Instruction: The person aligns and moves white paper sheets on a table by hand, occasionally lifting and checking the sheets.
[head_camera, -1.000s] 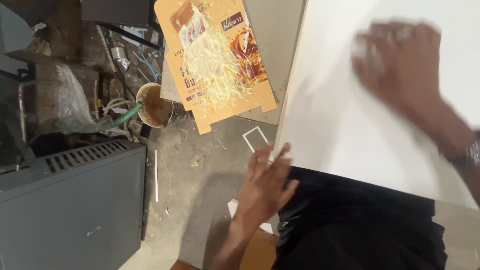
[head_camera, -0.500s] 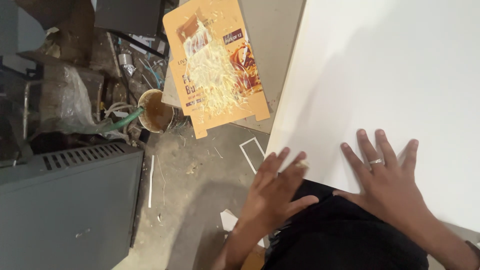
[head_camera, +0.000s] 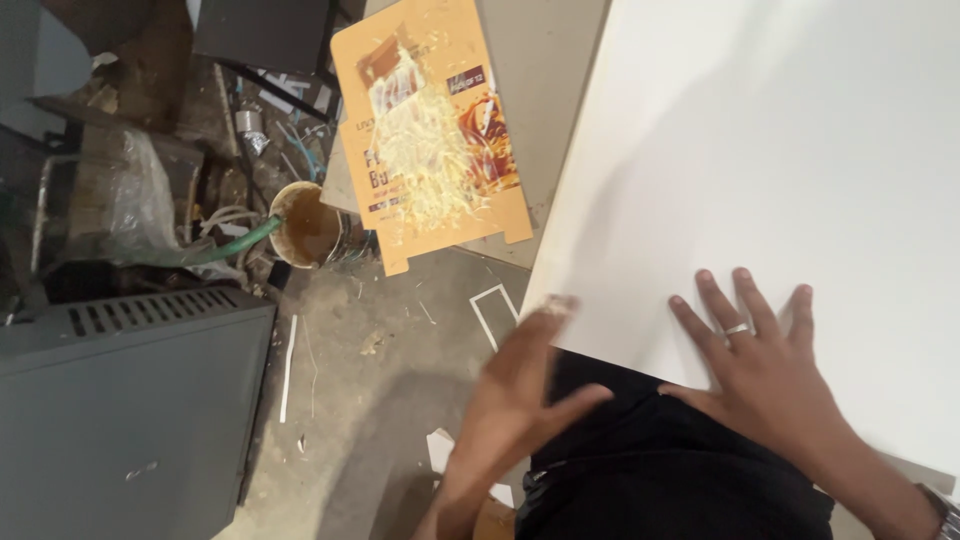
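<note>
A large white board fills the right side of the head view, its near edge over my dark-clothed lap. My right hand lies flat on the board near that edge, fingers spread, a ring on one finger. My left hand is blurred, fingers apart, with its fingertips at the board's near left corner. Neither hand holds anything.
On the dusty floor lie a flattened orange carton strewn with pale shavings, a rusty can with a green hose, a grey vented metal box at lower left, white strips and scraps, and cluttered junk at upper left.
My right hand slid from the board's far right part down to its near edge and now rests flat. My left hand stayed at the near left corner, shifting slightly.
</note>
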